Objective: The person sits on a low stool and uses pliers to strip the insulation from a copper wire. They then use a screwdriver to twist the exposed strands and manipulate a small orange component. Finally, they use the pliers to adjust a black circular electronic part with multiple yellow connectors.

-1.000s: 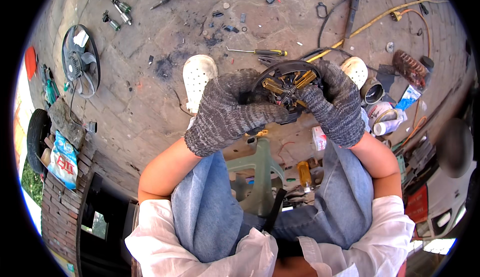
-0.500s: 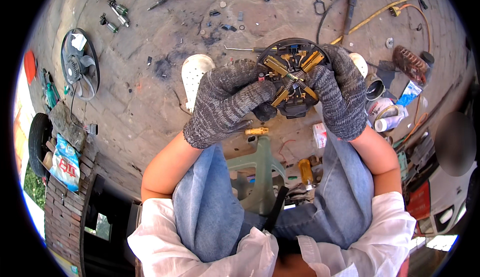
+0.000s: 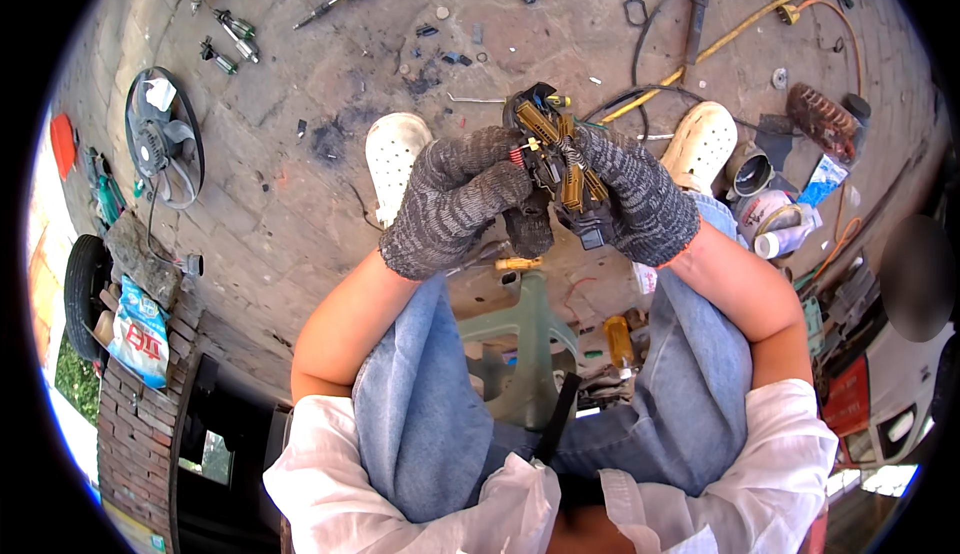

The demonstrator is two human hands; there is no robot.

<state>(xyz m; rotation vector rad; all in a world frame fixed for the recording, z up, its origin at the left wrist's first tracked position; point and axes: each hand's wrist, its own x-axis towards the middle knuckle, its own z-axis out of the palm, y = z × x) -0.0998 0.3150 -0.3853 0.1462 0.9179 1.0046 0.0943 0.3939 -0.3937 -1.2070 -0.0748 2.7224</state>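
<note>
In front of my knees I hold a black motor brush-holder plate (image 3: pixel 577 182) with brass-coloured brush holders and a spring on its face. It is tilted, so it shows partly edge-on. My left hand (image 3: pixel 452 204), in a grey knitted glove, closes on its left edge with the thumb near a small red coil-like part (image 3: pixel 516 156). My right hand (image 3: pixel 645 199), gloved alike, is wrapped round the right side. Some fingertips of both hands are hidden behind the plate. Below my left hand a yellow screwdriver handle (image 3: pixel 517 264) shows near the green plastic stool (image 3: pixel 525 354).
Motor armatures (image 3: pixel 238 36) and dark scraps lie on the stained paved ground. A fan (image 3: pixel 152 144) stands left, above a detergent bag (image 3: pixel 140 334) and tyre (image 3: pixel 82 289). To the right are a yellow cable (image 3: pixel 745 49), a white tub (image 3: pixel 768 216) and a copper-coloured coil part (image 3: pixel 825 116).
The plate has turned from face-on to a steep tilt and looks narrower. My right hand has moved left and closer to my left hand, uncovering the right clog.
</note>
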